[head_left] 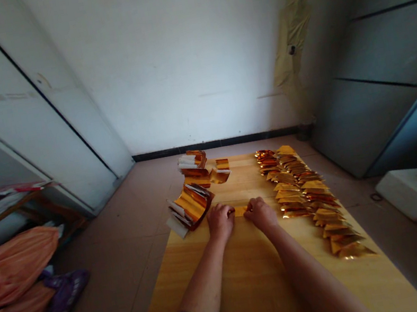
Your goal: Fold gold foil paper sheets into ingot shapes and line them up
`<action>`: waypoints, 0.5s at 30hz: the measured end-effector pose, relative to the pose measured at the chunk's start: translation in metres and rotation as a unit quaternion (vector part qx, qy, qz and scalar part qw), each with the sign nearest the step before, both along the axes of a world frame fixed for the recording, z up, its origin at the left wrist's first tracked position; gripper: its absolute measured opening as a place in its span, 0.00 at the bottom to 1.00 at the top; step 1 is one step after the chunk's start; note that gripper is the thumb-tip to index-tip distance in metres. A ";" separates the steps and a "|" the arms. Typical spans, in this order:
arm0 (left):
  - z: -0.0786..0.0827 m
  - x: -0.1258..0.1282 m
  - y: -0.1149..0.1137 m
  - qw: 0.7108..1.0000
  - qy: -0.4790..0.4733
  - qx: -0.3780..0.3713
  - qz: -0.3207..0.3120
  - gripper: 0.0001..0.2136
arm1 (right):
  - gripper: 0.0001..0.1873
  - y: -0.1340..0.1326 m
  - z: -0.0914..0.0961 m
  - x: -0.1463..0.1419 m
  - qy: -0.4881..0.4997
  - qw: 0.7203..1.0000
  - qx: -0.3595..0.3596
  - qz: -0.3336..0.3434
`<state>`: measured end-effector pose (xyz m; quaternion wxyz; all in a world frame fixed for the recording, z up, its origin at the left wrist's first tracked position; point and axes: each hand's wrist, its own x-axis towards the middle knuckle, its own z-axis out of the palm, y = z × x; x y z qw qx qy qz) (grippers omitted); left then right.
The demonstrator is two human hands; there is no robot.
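Between my hands is a small strip of gold foil paper (239, 211), low over the wooden board. My left hand (220, 220) has its fingers closed on the strip's left end. At the other end my right hand (260, 213) pinches the paper, fingers curled. Just left of my left hand lies a curled stack of gold foil sheets (192, 205) with pale backs. Farther back sit more loose foil sheets (195, 174) and a single curved sheet (220, 175). To the right, folded gold foil pieces (291, 192) overlap in long rows.
The wooden board (255, 282) stands above a tiled floor (128, 251). Pale cabinets (33, 101) rise on the left, near orange bags (14, 265) and a purple bag (63, 294). A white box (412, 192) stands to the right, below a grey refrigerator-like unit (387, 49).
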<state>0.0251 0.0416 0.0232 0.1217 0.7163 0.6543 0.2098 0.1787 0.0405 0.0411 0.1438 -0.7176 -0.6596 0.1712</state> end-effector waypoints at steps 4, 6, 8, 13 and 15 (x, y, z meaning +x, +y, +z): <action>-0.002 -0.002 0.001 1.000 -0.011 -0.007 -0.006 0.09 | 0.05 0.003 -0.003 0.006 0.015 1.000 0.004 0.006; -0.003 -0.003 0.001 1.000 -0.013 -0.008 -0.008 0.12 | 0.06 0.004 -0.004 0.009 0.018 1.000 0.003 0.005; -0.003 -0.004 0.001 1.000 -0.016 -0.003 -0.011 0.14 | 0.07 0.006 -0.005 0.010 0.021 1.000 0.001 0.002; -0.003 -0.005 0.001 0.999 -0.027 0.006 -0.015 0.15 | 0.12 0.008 -0.005 0.012 0.022 1.000 -0.007 -0.016; -0.005 -0.005 0.001 1.000 -0.025 0.004 -0.011 0.17 | 0.16 0.009 -0.006 0.013 0.018 1.000 -0.004 -0.022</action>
